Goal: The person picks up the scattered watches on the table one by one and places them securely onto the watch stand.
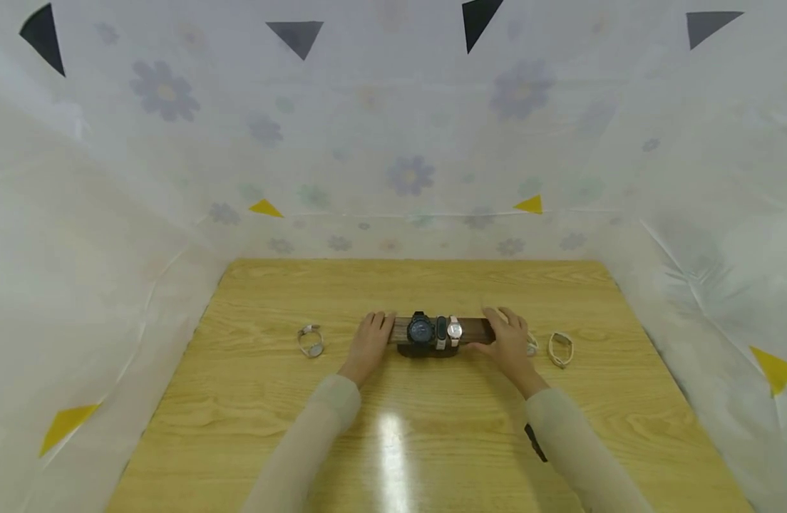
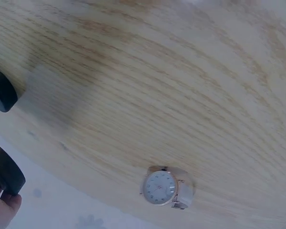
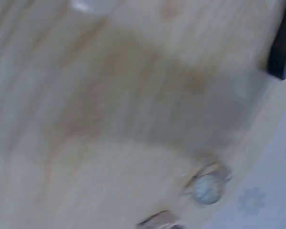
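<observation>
Your left hand (image 1: 369, 342) grips the left end of the brown watch stand (image 1: 475, 330), mid-table; your right hand (image 1: 510, 349) grips the right end, thumb in front, fingers behind. Black watch (image 1: 420, 330), slim band (image 1: 441, 332) and white watch (image 1: 455, 330) on the stand show in head view only. Half-hidden watch (image 1: 532, 346) sits behind your right hand; far-right watch (image 1: 561, 350) is whole there. Right wrist view is blurred: two loose watches, one cut by the bottom edge, finger just a sliver. Left wrist view resolves numerals on the left watch (image 1: 311, 341), too small in head view, plus your curled fingertips (image 2: 12, 202).
</observation>
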{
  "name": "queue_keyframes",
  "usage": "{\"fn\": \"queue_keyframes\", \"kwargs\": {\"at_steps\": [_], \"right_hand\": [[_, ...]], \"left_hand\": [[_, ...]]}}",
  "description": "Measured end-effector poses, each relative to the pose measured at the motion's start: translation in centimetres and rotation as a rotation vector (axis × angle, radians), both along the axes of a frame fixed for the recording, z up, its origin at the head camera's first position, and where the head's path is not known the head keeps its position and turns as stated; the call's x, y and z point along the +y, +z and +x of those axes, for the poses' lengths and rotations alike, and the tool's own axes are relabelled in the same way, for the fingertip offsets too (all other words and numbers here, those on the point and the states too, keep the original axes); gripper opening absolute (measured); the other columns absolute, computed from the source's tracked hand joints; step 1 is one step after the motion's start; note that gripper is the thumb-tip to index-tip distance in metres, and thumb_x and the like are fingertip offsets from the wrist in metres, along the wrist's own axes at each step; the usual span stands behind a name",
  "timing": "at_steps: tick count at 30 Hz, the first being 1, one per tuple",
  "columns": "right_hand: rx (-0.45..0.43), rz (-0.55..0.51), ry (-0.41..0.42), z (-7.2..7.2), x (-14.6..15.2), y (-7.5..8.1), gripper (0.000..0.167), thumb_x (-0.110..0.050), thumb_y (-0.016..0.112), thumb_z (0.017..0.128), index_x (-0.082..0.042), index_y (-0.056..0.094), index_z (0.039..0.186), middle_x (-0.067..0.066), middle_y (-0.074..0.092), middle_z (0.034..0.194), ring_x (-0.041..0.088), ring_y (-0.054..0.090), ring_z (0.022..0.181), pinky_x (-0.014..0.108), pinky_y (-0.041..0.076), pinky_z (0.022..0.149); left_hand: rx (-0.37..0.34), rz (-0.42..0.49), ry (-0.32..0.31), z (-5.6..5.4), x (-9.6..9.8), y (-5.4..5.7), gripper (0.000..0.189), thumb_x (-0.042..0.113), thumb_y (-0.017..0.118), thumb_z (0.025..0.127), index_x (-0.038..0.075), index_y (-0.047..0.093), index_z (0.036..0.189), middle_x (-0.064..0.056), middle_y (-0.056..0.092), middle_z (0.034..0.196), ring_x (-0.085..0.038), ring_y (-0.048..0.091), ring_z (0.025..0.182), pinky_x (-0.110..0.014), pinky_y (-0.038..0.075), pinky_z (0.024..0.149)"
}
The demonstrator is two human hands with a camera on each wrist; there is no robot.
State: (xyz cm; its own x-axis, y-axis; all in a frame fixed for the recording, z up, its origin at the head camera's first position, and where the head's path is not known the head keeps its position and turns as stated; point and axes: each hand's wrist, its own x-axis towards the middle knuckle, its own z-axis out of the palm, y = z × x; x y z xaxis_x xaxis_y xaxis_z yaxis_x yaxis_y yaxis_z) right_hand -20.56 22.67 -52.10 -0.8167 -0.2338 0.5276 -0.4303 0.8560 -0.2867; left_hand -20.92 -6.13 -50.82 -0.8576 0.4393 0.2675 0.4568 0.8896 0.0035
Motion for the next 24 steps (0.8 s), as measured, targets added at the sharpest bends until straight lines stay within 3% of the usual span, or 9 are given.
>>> {"fn": "queue_keyframes", "kwargs": {"at_steps": [2,4,6,11,13,15,19,24], "right_hand": [[0.1,0.023,-0.06,0.4,1.4,-0.7,0.088,-0.025,0.089,0.05,0.001,0.05,0.125,0.023,0.064,0.104,0.043,0.049,0.111,0.061,0.037,0.091],[0.112,0.02,-0.1,0.9,2.7,-1.3,0.09,-0.022,0.089,0.051,0.003,0.047,0.127,0.025,0.065,0.098,0.044,0.05,0.108,0.061,0.039,0.089],[0.09,0.012,-0.131,1.3,3.9,-1.7,0.083,-0.014,0.088,0.055,0.005,0.048,0.126,0.029,0.064,0.095,0.046,0.052,0.102,0.061,0.042,0.085],[-0.005,0.047,-0.186,2.3,5.9,-2.2,0.043,0.006,0.073,0.07,0.01,0.058,0.11,0.031,0.062,0.091,0.046,0.057,0.087,0.058,0.048,0.076],[-0.076,0.059,-0.174,2.5,6.2,-2.1,0.035,0.009,0.067,0.073,0.01,0.059,0.107,0.029,0.062,0.091,0.045,0.058,0.086,0.057,0.047,0.077],[-0.164,0.05,-0.161,2.7,6.3,-2.0,0.031,0.009,0.063,0.077,0.011,0.059,0.108,0.03,0.061,0.096,0.046,0.056,0.09,0.059,0.045,0.08],[-0.302,-0.005,-0.162,2.7,6.4,-1.8,0.022,0.01,0.057,0.082,0.016,0.058,0.103,0.032,0.059,0.098,0.047,0.055,0.092,0.057,0.047,0.081],[-0.374,-0.096,-0.157,2.5,6.4,-1.8,0.01,0.008,0.06,0.082,0.014,0.061,0.09,0.029,0.063,0.089,0.042,0.059,0.084,0.052,0.051,0.075]], "left_hand": [[0.03,0.094,-0.021,0.2,-0.3,-0.6,0.048,0.01,0.066,0.084,0.0,0.048,0.128,-0.02,0.052,0.12,-0.033,0.05,0.115,-0.039,0.043,0.101],[0.032,0.214,-0.028,0.5,-0.7,-1.2,0.051,0.011,0.068,0.083,-0.002,0.047,0.128,-0.023,0.049,0.123,-0.036,0.048,0.117,-0.042,0.042,0.102],[-0.016,0.359,0.005,0.9,-1.1,-1.9,0.057,0.012,0.07,0.082,-0.004,0.044,0.13,-0.026,0.044,0.128,-0.038,0.045,0.121,-0.044,0.041,0.103],[-0.257,0.759,0.218,2.2,-1.4,-3.5,0.072,0.011,0.066,0.085,-0.002,0.025,0.143,-0.028,0.029,0.142,-0.041,0.03,0.132,-0.05,0.033,0.109],[-0.305,0.895,0.305,2.7,-1.4,-4.0,0.073,0.01,0.064,0.086,-0.003,0.022,0.144,-0.028,0.028,0.143,-0.042,0.027,0.134,-0.052,0.029,0.11],[-0.304,1.005,0.37,3.2,-1.1,-4.5,0.069,0.008,0.063,0.086,-0.006,0.025,0.141,-0.03,0.034,0.138,-0.043,0.033,0.13,-0.053,0.031,0.108],[-0.253,1.109,0.414,4.2,-0.2,-5.4,0.048,0.002,0.062,0.083,-0.012,0.044,0.126,-0.029,0.052,0.118,-0.04,0.05,0.111,-0.05,0.043,0.096],[-0.218,1.147,0.373,5.2,1.3,-5.3,0.021,-0.003,0.061,0.081,-0.01,0.061,0.101,-0.022,0.063,0.094,-0.032,0.059,0.089,-0.04,0.051,0.078]]}}
